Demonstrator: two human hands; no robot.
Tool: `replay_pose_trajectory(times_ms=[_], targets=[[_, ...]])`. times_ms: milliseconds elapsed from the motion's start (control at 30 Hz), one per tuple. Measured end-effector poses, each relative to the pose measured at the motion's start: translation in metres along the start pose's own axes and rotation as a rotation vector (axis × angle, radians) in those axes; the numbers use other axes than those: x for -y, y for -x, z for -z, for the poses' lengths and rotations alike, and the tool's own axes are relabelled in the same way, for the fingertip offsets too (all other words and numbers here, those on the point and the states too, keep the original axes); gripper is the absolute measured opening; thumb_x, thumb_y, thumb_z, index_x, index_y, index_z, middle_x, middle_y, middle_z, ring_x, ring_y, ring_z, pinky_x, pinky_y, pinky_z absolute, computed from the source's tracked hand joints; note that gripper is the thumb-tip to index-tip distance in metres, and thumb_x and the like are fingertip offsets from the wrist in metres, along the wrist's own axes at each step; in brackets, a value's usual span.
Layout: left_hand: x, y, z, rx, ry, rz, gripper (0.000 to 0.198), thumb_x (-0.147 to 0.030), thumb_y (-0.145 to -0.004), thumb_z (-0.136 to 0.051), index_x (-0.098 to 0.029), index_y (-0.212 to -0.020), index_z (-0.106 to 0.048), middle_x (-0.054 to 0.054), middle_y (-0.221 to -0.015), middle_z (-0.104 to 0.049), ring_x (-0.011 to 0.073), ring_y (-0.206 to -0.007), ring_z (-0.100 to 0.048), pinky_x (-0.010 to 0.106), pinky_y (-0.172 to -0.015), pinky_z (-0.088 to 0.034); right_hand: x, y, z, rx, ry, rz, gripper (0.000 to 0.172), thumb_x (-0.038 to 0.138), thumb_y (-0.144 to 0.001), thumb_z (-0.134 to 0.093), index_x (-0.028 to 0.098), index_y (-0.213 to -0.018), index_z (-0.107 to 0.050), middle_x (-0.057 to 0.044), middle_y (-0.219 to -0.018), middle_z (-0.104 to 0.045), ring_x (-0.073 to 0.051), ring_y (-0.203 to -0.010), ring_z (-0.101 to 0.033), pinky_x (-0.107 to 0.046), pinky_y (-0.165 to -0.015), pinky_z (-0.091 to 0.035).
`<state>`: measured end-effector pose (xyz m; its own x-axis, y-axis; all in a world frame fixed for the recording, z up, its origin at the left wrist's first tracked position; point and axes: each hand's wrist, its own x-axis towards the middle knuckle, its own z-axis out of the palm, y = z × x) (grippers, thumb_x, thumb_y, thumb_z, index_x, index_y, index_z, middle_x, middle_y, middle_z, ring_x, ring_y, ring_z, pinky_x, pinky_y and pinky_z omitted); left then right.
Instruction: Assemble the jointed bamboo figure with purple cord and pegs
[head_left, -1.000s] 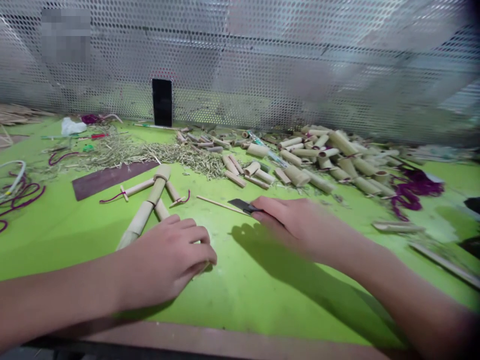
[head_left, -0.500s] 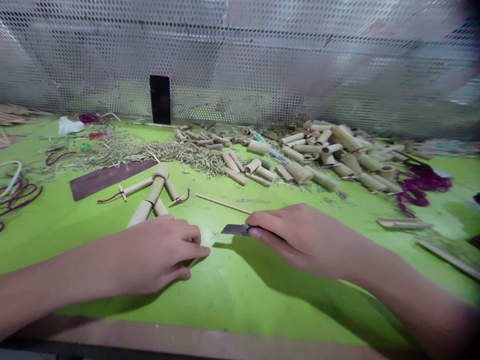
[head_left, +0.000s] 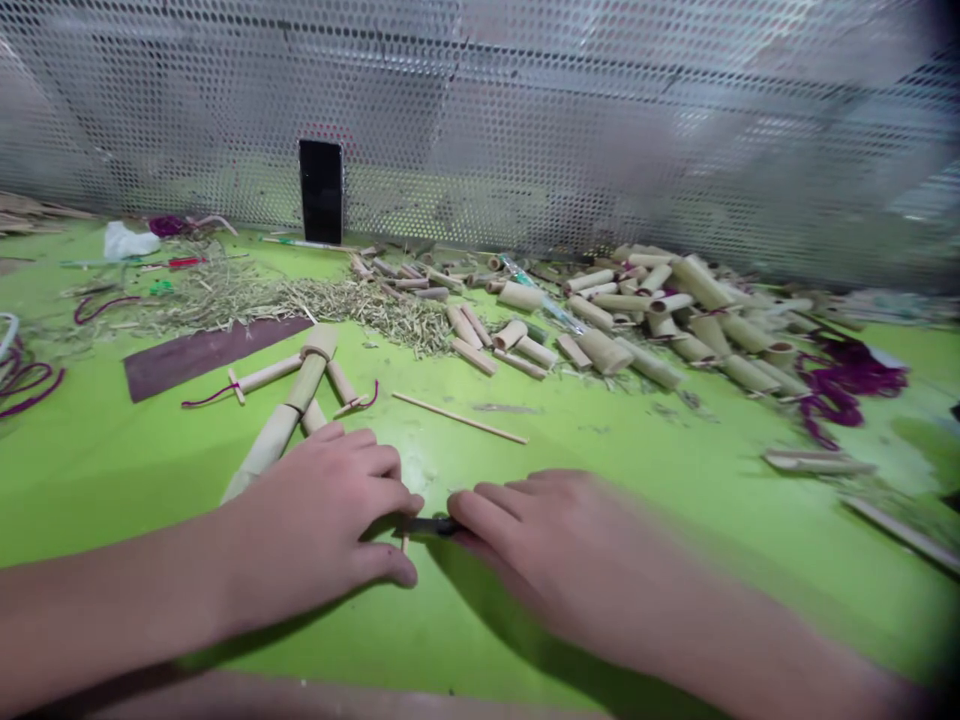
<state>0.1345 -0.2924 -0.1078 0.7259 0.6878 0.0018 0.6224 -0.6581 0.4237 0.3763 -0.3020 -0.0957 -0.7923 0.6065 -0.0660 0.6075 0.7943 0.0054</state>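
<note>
- The left hand (head_left: 307, 520) lay just beside the jointed bamboo assembly (head_left: 285, 420), its fingers curled together over a thin bamboo stick (head_left: 406, 542), of which only a short end showed.
- The right hand (head_left: 540, 545), blurred, had its fingers closed on a dark knife blade (head_left: 429, 525), whose tip nearly touched the left hand.
- The assembly lay flat on the green desk (head_left: 97, 500), its tubes and rods joined, with purple cord (head_left: 206, 401) trailing from one rod; it looked largely put together.
- A long loose bamboo skewer (head_left: 459, 417) lay just beyond the hands.
- Much looked left to use: a large heap of cut bamboo tubes (head_left: 637, 335) spread across the desk's far side, with a smaller scatter of pieces (head_left: 480, 330) beside it.
- Bamboo shavings (head_left: 352, 305) lay in a long drift behind the assembly.
- No box or tray showed; the pieces lay loose, and a tangle of purple cord (head_left: 847, 378) sat to the right.
- A black phone (head_left: 322, 192) stood upright against the perforated metal screen (head_left: 570, 120).
</note>
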Motion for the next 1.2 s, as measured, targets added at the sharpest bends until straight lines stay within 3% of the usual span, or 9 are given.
replay_pose_trajectory(times_ms=[800,933,1067,1200], targets=[[-0.003,-0.003,0.001,0.037,0.005,0.064,0.031,-0.052,-0.085,-0.078,-0.024,-0.099,-0.079,0.001,-0.084,-0.066,0.0229,-0.086,-0.060,0.037,-0.078,-0.036,0.010,-0.004,-0.013,0.076,0.116,0.081,0.016,0.009,-0.092,-0.060,0.020,-0.102,-0.056,0.001,-0.077,-0.067,-0.017,-0.053,-0.057,-0.034,-0.052,-0.020],[-0.002,-0.003,0.001,0.040,-0.005,0.072,0.033,-0.053,-0.083,-0.079,-0.024,-0.097,-0.079,0.001,-0.084,-0.066,0.0231,-0.086,-0.059,0.037,-0.078,-0.037,0.009,-0.007,-0.011,0.022,0.088,0.067,0.003,0.019,-0.100,-0.057,0.020,-0.097,-0.057,0.001,-0.074,-0.068,-0.017,-0.050,-0.057,-0.034,-0.051,-0.020],[-0.001,-0.002,0.001,0.025,0.021,0.080,0.037,-0.056,-0.083,-0.078,-0.024,-0.101,-0.079,0.001,-0.085,-0.066,0.0227,-0.086,-0.059,0.037,-0.079,-0.038,0.006,-0.007,-0.007,-0.063,0.067,0.022,0.013,0.027,-0.103,-0.057,0.021,-0.091,-0.058,0.002,-0.071,-0.070,-0.016,-0.050,-0.058,-0.033,-0.053,-0.022],[0.000,-0.002,0.003,0.039,0.039,0.086,0.039,-0.056,-0.081,-0.081,-0.023,-0.101,-0.079,0.001,-0.086,-0.066,0.0233,-0.087,-0.060,0.037,-0.079,-0.039,0.005,-0.007,-0.006,-0.051,0.062,0.021,0.012,0.025,-0.102,-0.057,0.021,-0.091,-0.061,0.001,-0.071,-0.071,-0.016,-0.050,-0.059,-0.033,-0.054,-0.023]])
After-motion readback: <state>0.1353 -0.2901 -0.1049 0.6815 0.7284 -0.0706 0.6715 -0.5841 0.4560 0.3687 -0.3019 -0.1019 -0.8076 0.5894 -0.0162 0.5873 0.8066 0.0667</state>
